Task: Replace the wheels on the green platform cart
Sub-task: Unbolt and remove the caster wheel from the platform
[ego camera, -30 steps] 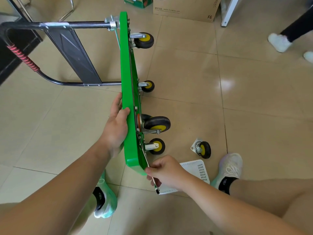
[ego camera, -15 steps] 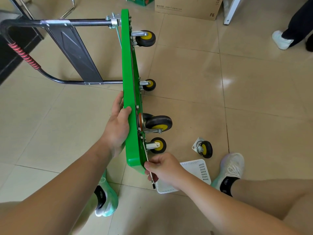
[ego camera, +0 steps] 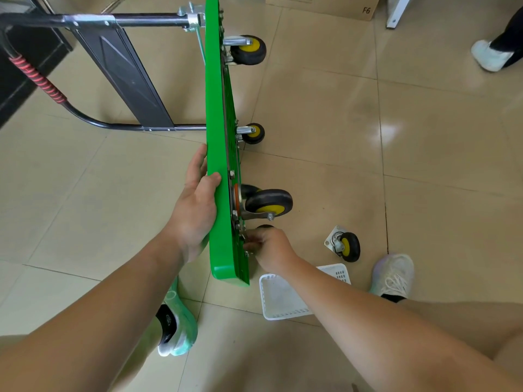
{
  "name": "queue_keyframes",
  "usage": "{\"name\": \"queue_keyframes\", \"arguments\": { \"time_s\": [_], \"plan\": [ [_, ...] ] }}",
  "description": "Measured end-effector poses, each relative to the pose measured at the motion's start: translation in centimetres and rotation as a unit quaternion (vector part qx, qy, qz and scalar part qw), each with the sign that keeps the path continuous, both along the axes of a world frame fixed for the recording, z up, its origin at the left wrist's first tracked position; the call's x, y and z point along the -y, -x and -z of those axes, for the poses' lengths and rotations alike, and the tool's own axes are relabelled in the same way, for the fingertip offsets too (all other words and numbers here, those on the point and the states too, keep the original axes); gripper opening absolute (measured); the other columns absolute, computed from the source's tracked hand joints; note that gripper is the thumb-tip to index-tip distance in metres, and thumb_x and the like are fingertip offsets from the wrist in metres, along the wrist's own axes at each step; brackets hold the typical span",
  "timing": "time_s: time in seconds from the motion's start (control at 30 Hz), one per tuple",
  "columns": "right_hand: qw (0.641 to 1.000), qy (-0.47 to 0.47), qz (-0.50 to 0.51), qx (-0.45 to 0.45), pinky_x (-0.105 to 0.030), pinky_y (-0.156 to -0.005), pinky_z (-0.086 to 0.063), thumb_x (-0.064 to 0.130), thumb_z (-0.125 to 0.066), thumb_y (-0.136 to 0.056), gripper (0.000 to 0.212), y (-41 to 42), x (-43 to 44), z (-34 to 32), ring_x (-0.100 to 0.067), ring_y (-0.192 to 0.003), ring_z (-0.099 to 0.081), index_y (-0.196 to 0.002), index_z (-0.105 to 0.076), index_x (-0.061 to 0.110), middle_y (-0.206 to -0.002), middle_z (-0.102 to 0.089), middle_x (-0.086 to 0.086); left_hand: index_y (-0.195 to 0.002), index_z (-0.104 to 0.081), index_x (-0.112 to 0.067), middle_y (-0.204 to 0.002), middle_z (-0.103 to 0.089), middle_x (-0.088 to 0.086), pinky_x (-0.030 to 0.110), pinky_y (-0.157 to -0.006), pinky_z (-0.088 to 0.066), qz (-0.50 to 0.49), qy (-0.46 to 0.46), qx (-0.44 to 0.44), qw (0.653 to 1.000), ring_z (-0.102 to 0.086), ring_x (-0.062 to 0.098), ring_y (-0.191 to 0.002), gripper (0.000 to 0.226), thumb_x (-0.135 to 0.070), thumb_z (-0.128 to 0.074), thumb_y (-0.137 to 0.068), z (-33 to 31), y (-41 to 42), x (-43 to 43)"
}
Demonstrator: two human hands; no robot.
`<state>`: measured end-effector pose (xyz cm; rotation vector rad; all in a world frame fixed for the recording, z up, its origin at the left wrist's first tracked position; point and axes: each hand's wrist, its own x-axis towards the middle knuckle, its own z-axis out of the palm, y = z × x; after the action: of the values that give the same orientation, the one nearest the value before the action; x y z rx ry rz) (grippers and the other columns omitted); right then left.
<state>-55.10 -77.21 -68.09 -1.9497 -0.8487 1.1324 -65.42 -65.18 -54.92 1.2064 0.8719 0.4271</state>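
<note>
Two hands: left hand [ego camera: 195,210] grips the green cart [ego camera: 217,131], right hand [ego camera: 271,247] curls by its wheel [ego camera: 264,227], hold unclear

One green platform cart [ego camera: 218,142]; four mounted casters [ego camera: 268,201], one mostly hidden; one loose caster [ego camera: 347,247]; one white basket [ego camera: 278,299]; one cardboard box [ego camera: 322,3].

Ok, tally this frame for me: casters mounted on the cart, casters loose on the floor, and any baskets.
Black-and-yellow casters mounted on the green plastic platform cart: 4, one mostly hidden behind the right hand
Loose black-and-yellow caster on the tiled floor: 1
White perforated plastic basket: 1
Total: 6
</note>
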Motion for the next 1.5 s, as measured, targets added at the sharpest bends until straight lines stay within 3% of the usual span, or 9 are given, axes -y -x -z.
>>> {"name": "queue_keyframes", "arguments": {
  "time_s": [0.07, 0.17, 0.3, 0.43, 0.83, 1.03, 1.17, 1.37, 1.5],
  "plan": [
    [1.000, -0.003, -0.006, -0.015, -0.029, -0.090, -0.053, -0.002, -0.065, -0.092, 0.024, -0.1, 1.0, 0.2, -0.024, -0.096, -0.069, -0.111, -0.077, 0.007, -0.105, -0.076, -0.014, -0.148, -0.029, -0.062, -0.140, -0.060, -0.005, 0.057, -0.095, -0.056, -0.001, 0.000, 0.000, 1.000, -0.065, 0.030, -0.105, 0.061, -0.038, -0.040, -0.092, 0.0, 0.0, 0.0],
    [0.999, 0.023, -0.023, -0.028, -0.023, -0.071, -0.048, 0.009, -0.068, -0.093, 0.012, 0.1, 3.7, 0.3, -0.006, -0.068, -0.058, -0.092, -0.080, 0.012, -0.080, -0.071, -0.002, -0.150, -0.028, -0.060, -0.139, -0.060, -0.008, 0.059, -0.096, -0.056, -0.002, -0.003, -0.002, 1.000, -0.065, 0.027, -0.102, 0.061, -0.036, -0.039, -0.095, -0.2, 0.1, 0.1],
    [0.996, 0.065, -0.030, -0.062, -0.034, -0.070, -0.054, 0.023, -0.069, -0.094, 0.016, 1.1, 6.4, -1.6, -0.015, -0.064, -0.060, -0.085, -0.078, 0.012, -0.075, -0.072, -0.015, -0.151, -0.027, -0.059, -0.137, -0.062, -0.005, 0.063, -0.096, -0.053, -0.007, -0.005, -0.002, 1.000, -0.062, 0.030, -0.100, 0.056, -0.030, -0.035, -0.103, -0.4, 0.1, 0.2],
    [0.990, 0.071, -0.050, -0.112, -0.032, -0.068, -0.062, 0.023, -0.069, -0.093, 0.033, 2.2, 6.7, -4.6, -0.012, -0.062, -0.069, -0.061, -0.075, 0.032, -0.064, -0.071, 0.008, -0.152, -0.026, -0.057, -0.140, -0.060, -0.004, 0.055, -0.091, -0.056, -0.013, -0.008, -0.006, 1.000, -0.062, 0.030, -0.098, 0.053, -0.026, -0.033, -0.109, -0.6, 0.0, 0.4],
    [0.980, 0.071, 0.020, -0.185, -0.027, -0.057, -0.057, 0.017, -0.069, -0.094, 0.014, 3.0, 5.9, -6.2, -0.017, -0.062, -0.073, -0.083, -0.077, 0.012, -0.068, -0.074, 0.001, -0.152, -0.026, -0.057, -0.135, -0.063, -0.002, 0.052, -0.088, -0.057, -0.005, -0.011, -0.018, 1.000, -0.063, 0.028, -0.096, 0.053, -0.027, -0.032, -0.109, -0.8, 0.0, 0.4],
    [0.991, 0.068, -0.022, -0.113, -0.037, -0.078, -0.063, 0.025, -0.070, -0.092, 0.018, 2.4, 4.8, -5.3, -0.020, -0.077, -0.077, -0.079, -0.079, 0.016, -0.076, -0.077, 0.001, -0.150, -0.027, -0.061, -0.130, -0.065, -0.007, 0.052, -0.088, -0.058, -0.008, -0.008, -0.011, 1.000, -0.063, 0.025, -0.094, 0.054, -0.029, -0.033, -0.107, -0.6, 0.1, 0.3],
    [0.994, 0.060, -0.051, -0.080, -0.032, -0.071, -0.061, 0.021, -0.070, -0.091, 0.020, 2.1, 4.0, -3.5, -0.012, -0.066, -0.071, -0.073, -0.078, 0.020, -0.072, -0.075, -0.001, -0.150, -0.028, -0.061, -0.137, -0.062, -0.003, 0.051, -0.089, -0.057, -0.007, -0.007, -0.008, 1.000, -0.064, 0.023, -0.094, 0.054, -0.028, -0.033, -0.107, -0.5, 0.1, 0.2],
    [0.997, 0.038, -0.039, -0.048, -0.038, -0.095, -0.056, 0.006, -0.066, -0.095, 0.025, 0.8, 1.8, -0.5, -0.029, -0.103, -0.071, -0.116, -0.077, 0.015, -0.110, -0.076, -0.009, -0.151, -0.028, -0.059, -0.141, -0.060, -0.008, 0.058, -0.098, -0.054, -0.001, -0.007, -0.003, 1.000, -0.064, 0.027, -0.102, 0.058, -0.033, -0.036, -0.099, -0.4, 0.1, 0.2],
    [0.999, -0.016, -0.029, 0.035, -0.027, -0.085, -0.049, -0.004, -0.062, -0.092, 0.027, -1.0, 0.6, 0.3, -0.032, -0.102, -0.068, -0.110, -0.078, 0.008, -0.103, -0.076, -0.014, -0.151, -0.029, -0.058, -0.139, -0.060, -0.012, 0.059, -0.097, -0.054, -0.005, -0.004, -0.001, 1.000, -0.064, 0.033, -0.105, 0.063, -0.036, -0.039, -0.093, -0.4, 0.0, 0.2]
  ]
}}
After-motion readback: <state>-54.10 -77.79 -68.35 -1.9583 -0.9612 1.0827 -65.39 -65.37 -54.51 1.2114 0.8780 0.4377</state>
